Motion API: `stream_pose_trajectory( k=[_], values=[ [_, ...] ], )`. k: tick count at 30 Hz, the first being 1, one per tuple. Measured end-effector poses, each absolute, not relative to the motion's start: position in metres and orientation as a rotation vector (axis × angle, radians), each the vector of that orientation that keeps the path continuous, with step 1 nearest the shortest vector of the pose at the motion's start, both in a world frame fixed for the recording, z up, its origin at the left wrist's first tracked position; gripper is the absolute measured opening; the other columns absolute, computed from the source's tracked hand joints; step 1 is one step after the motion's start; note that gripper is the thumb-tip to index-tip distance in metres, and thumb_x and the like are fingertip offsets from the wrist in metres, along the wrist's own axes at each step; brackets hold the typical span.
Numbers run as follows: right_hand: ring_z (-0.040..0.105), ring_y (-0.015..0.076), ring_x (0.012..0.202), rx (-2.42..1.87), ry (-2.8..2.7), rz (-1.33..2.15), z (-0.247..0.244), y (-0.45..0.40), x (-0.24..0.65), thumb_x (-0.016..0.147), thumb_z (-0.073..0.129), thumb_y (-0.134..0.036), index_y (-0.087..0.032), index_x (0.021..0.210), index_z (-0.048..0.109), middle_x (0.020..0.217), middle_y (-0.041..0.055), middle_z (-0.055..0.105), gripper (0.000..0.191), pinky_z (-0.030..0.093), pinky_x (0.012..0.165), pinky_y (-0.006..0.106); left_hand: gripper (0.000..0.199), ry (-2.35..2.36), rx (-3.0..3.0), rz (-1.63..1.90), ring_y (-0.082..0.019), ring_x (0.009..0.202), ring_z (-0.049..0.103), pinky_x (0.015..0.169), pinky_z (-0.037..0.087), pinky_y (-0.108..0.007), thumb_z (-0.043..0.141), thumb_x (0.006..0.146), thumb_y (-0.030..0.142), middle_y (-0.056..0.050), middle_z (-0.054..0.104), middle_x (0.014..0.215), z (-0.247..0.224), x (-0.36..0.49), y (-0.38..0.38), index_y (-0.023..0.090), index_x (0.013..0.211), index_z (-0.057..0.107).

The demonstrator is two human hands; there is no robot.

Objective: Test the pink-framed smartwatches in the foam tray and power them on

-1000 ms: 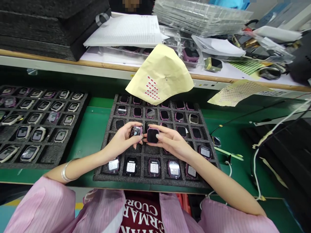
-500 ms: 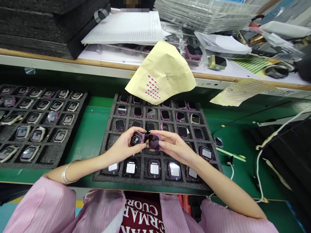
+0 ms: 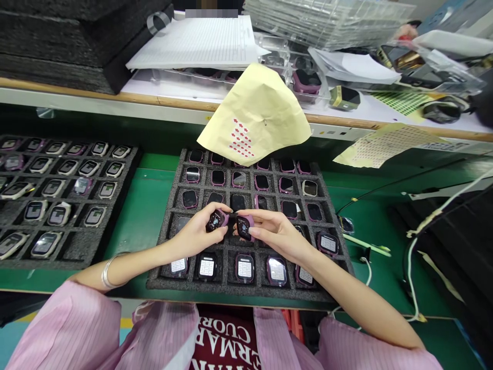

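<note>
Above the middle of a black foam tray (image 3: 165, 275), my left hand (image 3: 196, 231) is closed on a purple smartwatch body (image 3: 215, 220) with a lit dial. Close beside it, my right hand (image 3: 279, 234) grips a second purple smartwatch body (image 3: 244, 227), its lit screen turned toward the left. A small gap separates the two watches. Purple-framed watch bodies fill many of the tray's compartments; most in the back rows have dark screens. Along the front row, several watches, such as one watch (image 3: 245, 267), show white screens with a grid. My hands cover some middle compartments.
At the left lies another foam tray (image 3: 82, 245) of mostly light-coloured watches. Yellow sticker paper (image 3: 254, 115) hangs from the shelf edge (image 3: 169, 103) over the tray's back. Papers, clear plastic trays and black foam blocks (image 3: 54, 46) crowd the shelf. Cables (image 3: 410, 267) run down the right side.
The watch in my right hand has turned, and its screen has gone from dark to a lit dial. My left hand has tilted its watch slightly.
</note>
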State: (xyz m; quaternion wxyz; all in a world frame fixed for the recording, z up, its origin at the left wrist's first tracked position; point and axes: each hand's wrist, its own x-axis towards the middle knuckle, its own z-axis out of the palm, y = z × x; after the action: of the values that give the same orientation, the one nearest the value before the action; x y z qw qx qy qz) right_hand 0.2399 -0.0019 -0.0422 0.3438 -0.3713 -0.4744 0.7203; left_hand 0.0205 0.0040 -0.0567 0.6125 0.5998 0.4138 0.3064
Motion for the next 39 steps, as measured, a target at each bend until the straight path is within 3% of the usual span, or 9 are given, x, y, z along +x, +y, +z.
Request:
stream_pose_trajectory(
  k=[8, 17, 21, 28, 39],
  values=[
    [0.068, 0.0171, 0.089, -1.008, -1.259, 1.843, -0.042, -0.003, 0.24, 0.078, 0.074, -0.025, -0.023, 0.115, 0.068, 0.1, 0.0044, 0.073, 0.037, 0.054, 0.082, 0.032, 0.03, 0.966, 1.474, 0.678, -0.014, 0.075, 0.054, 0.068, 0.043, -0.027, 0.057, 0.078, 0.016, -0.002, 0.059, 0.094, -0.048, 0.019, 0.003, 0.019, 0.108, 0.055],
    [0.067, 0.0158, 0.089, -1.003, -1.282, 1.867, -0.042, -0.006, 0.24, 0.08, 0.073, -0.024, -0.024, 0.114, 0.068, 0.101, 0.0039, 0.071, 0.035, 0.052, 0.083, 0.03, 0.031, 0.919, 1.48, 0.681, -0.013, 0.073, 0.051, 0.067, 0.042, -0.025, 0.057, 0.08, 0.015, 0.0, 0.055, 0.088, -0.046, 0.018, 0.002, 0.02, 0.111, 0.052],
    [0.066, 0.0163, 0.09, -1.014, -1.284, 1.855, -0.043, -0.006, 0.239, 0.08, 0.073, -0.026, -0.023, 0.117, 0.066, 0.103, 0.0046, 0.071, 0.038, 0.052, 0.085, 0.033, 0.033, 0.902, 1.47, 0.714, -0.013, 0.076, 0.053, 0.067, 0.043, -0.024, 0.058, 0.083, 0.02, -0.002, 0.055, 0.096, -0.049, 0.019, 0.002, 0.021, 0.115, 0.05],
    [0.067, 0.0171, 0.092, -1.052, -1.296, 1.838, -0.046, -0.005, 0.239, 0.081, 0.071, -0.026, -0.023, 0.115, 0.066, 0.099, 0.0042, 0.07, 0.035, 0.052, 0.084, 0.032, 0.029, 0.917, 1.563, 0.663, -0.017, 0.09, 0.055, 0.085, 0.043, -0.03, 0.055, 0.079, 0.011, -0.002, 0.059, 0.097, -0.047, 0.018, 0.004, 0.02, 0.106, 0.053],
    [0.067, 0.0169, 0.088, -1.039, -1.318, 1.841, -0.038, -0.005, 0.241, 0.082, 0.071, -0.027, -0.022, 0.115, 0.065, 0.096, 0.0047, 0.072, 0.034, 0.052, 0.081, 0.031, 0.028, 0.959, 1.567, 0.717, -0.014, 0.084, 0.053, 0.077, 0.042, -0.027, 0.055, 0.08, 0.014, -0.001, 0.055, 0.092, -0.045, 0.017, 0.009, 0.018, 0.108, 0.051]
  ],
)
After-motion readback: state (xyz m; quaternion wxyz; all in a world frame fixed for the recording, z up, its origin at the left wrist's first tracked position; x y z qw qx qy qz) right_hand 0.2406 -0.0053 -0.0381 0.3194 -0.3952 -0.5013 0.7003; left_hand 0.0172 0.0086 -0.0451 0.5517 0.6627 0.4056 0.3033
